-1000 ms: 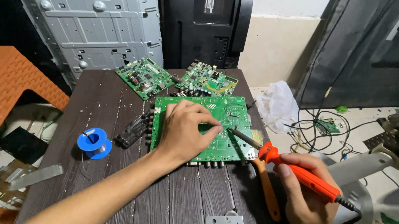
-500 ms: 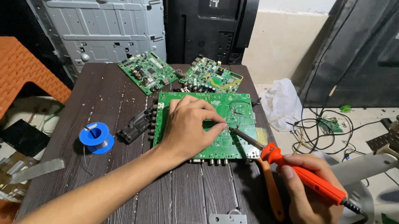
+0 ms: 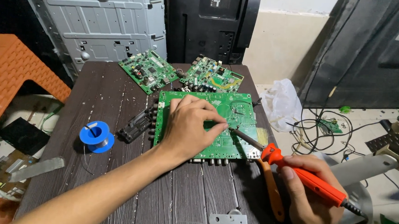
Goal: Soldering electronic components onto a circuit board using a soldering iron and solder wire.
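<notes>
The left hand [image 3: 190,127] lies half-curled on the green board [image 3: 208,126], fingertips pinching at the iron's tip (solder wire, maybe). The right hand [image 3: 311,199] grips the orange iron [image 3: 303,175], just right of it.

A single head-worn view looks steeply down and forward from close above the dark wood-grain plank table [image 3: 96,93]. The table fills the lower frame; beyond its far edge stands a grey metal panel [image 3: 99,25].
</notes>
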